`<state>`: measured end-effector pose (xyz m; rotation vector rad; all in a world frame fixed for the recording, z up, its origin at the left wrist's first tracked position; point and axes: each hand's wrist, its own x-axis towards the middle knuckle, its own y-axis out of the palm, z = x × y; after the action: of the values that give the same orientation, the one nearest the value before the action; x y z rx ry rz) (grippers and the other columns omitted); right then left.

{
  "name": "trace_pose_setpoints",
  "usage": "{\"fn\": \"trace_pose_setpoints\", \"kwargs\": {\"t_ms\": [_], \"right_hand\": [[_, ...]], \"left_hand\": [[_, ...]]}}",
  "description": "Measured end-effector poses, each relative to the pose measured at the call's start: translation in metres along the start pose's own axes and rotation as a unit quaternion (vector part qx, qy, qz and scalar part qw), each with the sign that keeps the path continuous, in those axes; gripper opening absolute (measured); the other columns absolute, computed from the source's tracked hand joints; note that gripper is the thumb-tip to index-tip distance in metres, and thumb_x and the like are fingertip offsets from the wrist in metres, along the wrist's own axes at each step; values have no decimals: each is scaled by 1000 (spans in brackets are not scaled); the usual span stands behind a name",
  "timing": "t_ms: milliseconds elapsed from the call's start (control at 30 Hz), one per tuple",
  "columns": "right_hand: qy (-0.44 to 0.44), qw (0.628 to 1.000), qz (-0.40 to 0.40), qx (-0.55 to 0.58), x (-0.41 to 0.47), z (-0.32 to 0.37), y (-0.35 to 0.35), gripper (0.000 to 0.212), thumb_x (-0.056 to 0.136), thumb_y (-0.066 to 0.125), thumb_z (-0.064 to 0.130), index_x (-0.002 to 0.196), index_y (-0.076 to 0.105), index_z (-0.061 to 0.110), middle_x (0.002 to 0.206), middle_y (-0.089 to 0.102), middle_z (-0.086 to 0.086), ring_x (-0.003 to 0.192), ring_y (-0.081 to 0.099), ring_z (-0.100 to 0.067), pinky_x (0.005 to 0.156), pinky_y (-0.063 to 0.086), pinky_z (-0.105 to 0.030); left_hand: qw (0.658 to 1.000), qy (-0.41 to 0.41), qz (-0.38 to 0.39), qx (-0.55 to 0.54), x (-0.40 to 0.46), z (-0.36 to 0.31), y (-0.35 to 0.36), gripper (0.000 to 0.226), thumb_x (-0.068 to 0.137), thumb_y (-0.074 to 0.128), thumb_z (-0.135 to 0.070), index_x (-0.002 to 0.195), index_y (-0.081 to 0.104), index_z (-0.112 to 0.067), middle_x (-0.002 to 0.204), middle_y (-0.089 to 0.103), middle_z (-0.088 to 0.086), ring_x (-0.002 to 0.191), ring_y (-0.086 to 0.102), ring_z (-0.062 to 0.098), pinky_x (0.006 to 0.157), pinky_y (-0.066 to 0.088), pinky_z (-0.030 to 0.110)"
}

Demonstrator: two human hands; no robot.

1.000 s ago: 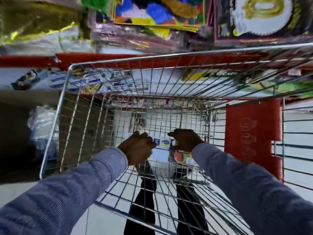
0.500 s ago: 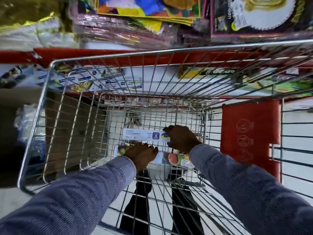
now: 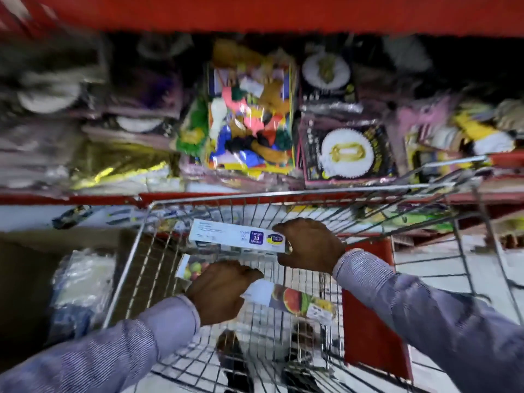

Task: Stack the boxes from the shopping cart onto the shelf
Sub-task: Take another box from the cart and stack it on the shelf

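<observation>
Both hands reach into the wire cart [image 3: 147, 251], each with a long narrow box. The right hand [image 3: 310, 245] clamps the right end of the white box [image 3: 226, 236], fingers over the top edge and thumb beneath; this box sits level, up near the cart's rim, with a dark blue label and a yellow oval logo near the hand. The left hand [image 3: 221, 290] lies over the middle of the fruit box [image 3: 295, 300], fingers curled down across it; whether the thumb closes under it is hidden, so the hold there cannot be told. That box is lower, within the basket, tilted with its left end higher, and fruit pictures show at both ends, a watermelon slice on the right. The two boxes are near each other but apart. Beyond the cart stands the shelf [image 3: 85, 198] with a red edge, crowded with blurred packets, among them a bag of coloured pieces [image 3: 249, 123] and a dark pack with a white disc [image 3: 347, 150]. A red panel [image 3: 368, 336] hangs inside the cart's right side.
</observation>
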<state>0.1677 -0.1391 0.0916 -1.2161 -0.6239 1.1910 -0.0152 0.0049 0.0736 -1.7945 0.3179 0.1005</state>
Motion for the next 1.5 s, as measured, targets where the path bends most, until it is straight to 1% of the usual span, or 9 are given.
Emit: {"fn": "trace_pose_setpoints", "kwargs": {"t_ms": [167, 300, 433, 533, 633, 800, 1000, 1200, 1500], "right_hand": [[0, 997, -62, -39, -5, 26, -148, 54, 71, 65, 56, 116, 62, 27, 106, 74, -4, 99, 68, -27, 80, 54, -35], [3, 992, -105, -70, -16, 48, -251, 49, 70, 70, 51, 113, 66, 27, 99, 76, -3, 92, 69, -26, 74, 55, -33], [15, 985, -144, -95, -23, 56, -329, 49, 75, 73, 44, 118, 65, 22, 103, 71, -10, 96, 64, -31, 79, 52, -35], [10, 980, -174, -100, -20, 48, -365, 51, 73, 70, 46, 117, 64, 20, 105, 64, -12, 98, 60, -31, 85, 52, -41], [27, 975, -190, -114, -19, 38, -398, 56, 78, 66, 45, 123, 60, 12, 113, 62, -15, 107, 56, -32, 89, 50, -45], [59, 973, -206, -87, -4, 11, -443, 52, 86, 65, 33, 131, 56, 10, 132, 55, -19, 125, 49, -35, 103, 43, -47], [95, 978, -172, -74, 27, -12, -459, 50, 91, 60, 25, 137, 51, 9, 139, 55, -15, 124, 52, -32, 102, 43, -36], [104, 981, -137, -88, 56, -26, -460, 58, 93, 57, 28, 146, 38, 12, 148, 44, -15, 135, 41, -30, 108, 33, -34], [70, 976, -168, -119, 70, -33, -453, 57, 91, 62, 25, 143, 44, 10, 134, 52, -17, 126, 45, -31, 100, 36, -32]], "left_hand": [[990, 9, -137, 7, -19, 0, -118, 63, 65, 75, -37, 125, 57, -30, 112, 73, -1, 100, 67, 21, 80, 55, 31], [977, 12, -210, 43, -21, -12, -210, 69, 58, 79, -44, 123, 60, -33, 107, 74, -7, 90, 67, 13, 71, 49, 24], [957, 14, -278, 80, -11, -21, -279, 52, 72, 67, -61, 118, 63, -36, 101, 75, -14, 81, 67, 6, 62, 46, 20], [950, 4, -300, 86, 3, -22, -314, 65, 59, 83, -53, 118, 63, -37, 104, 74, -14, 87, 69, 8, 60, 50, 18], [948, 6, -304, 90, 18, -28, -350, 60, 63, 81, -52, 118, 65, -36, 106, 74, -15, 93, 69, 12, 67, 51, 21], [948, 18, -314, 55, 51, -25, -397, 61, 78, 71, -56, 133, 55, -37, 125, 67, -11, 111, 62, 15, 89, 48, 29], [946, 10, -317, 62, 82, -20, -428, 59, 76, 72, -53, 131, 58, -36, 122, 69, -12, 110, 64, 13, 89, 51, 28], [953, -4, -293, 77, 104, -9, -439, 66, 73, 72, -56, 133, 54, -40, 121, 70, -11, 106, 64, 18, 90, 52, 41], [961, -20, -270, 61, 107, -2, -439, 66, 72, 72, -58, 133, 54, -39, 126, 67, -11, 109, 63, 17, 92, 51, 44]]}}
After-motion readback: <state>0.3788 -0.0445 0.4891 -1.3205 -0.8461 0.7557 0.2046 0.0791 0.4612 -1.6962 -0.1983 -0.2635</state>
